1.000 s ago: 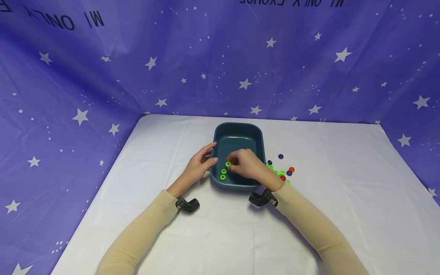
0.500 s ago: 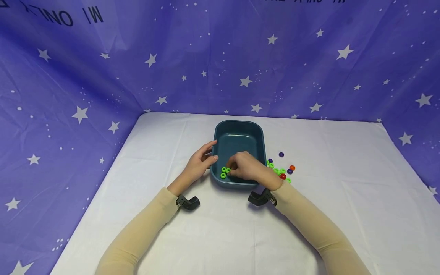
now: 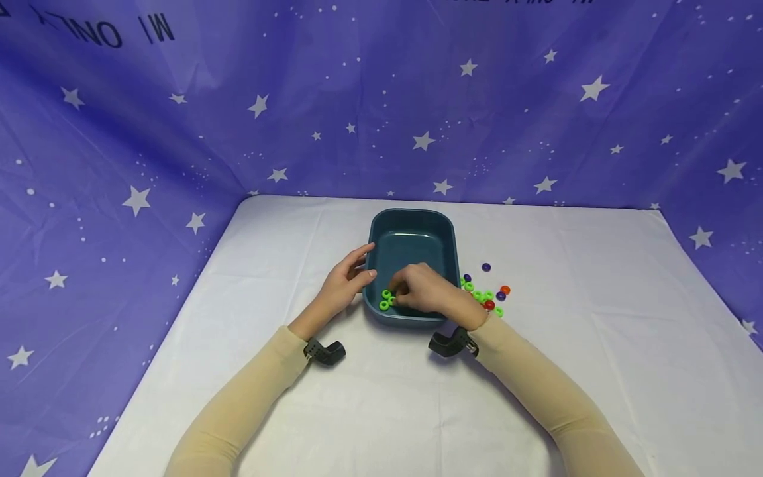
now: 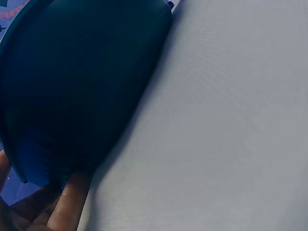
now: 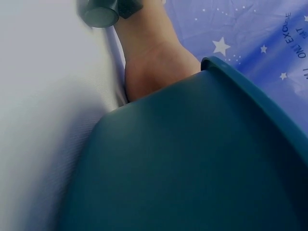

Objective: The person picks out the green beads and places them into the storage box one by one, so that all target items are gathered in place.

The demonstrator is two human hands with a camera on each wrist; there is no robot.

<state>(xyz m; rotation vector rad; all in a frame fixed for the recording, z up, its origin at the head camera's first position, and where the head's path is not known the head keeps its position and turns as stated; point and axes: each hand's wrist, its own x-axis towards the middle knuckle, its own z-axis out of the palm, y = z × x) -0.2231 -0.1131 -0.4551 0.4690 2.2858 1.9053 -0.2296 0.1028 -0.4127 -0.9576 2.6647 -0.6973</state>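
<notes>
A dark teal rectangular plastic bin (image 3: 411, 321) stands on the table. My left hand (image 3: 344, 285) holds its left side, thumb over the rim and other fingers against the outer wall; the left wrist view shows a finger (image 4: 70, 204) low on that wall. Inside the bin, my right hand (image 3: 424, 289) is lowered near the front left corner, thumb and fingertips pinching a green ring-shaped bead (image 3: 392, 301). Two more green beads (image 3: 384, 305) lie right beside it on the bin floor. In the right wrist view the bin wall (image 5: 178, 159) hides the right fingers.
Right of the bin lie several loose green beads (image 3: 489, 295), with red (image 3: 489, 305), orange (image 3: 505, 290) and purple beads (image 3: 486, 267) among them. A white cloth (image 3: 387, 411) covers the table. Purple star-patterned fabric (image 3: 357, 99) rises behind and at both sides.
My right hand has lowered its green bead toward the front of the bin, up against the two other green beads. The left hand keeps its place on the bin.
</notes>
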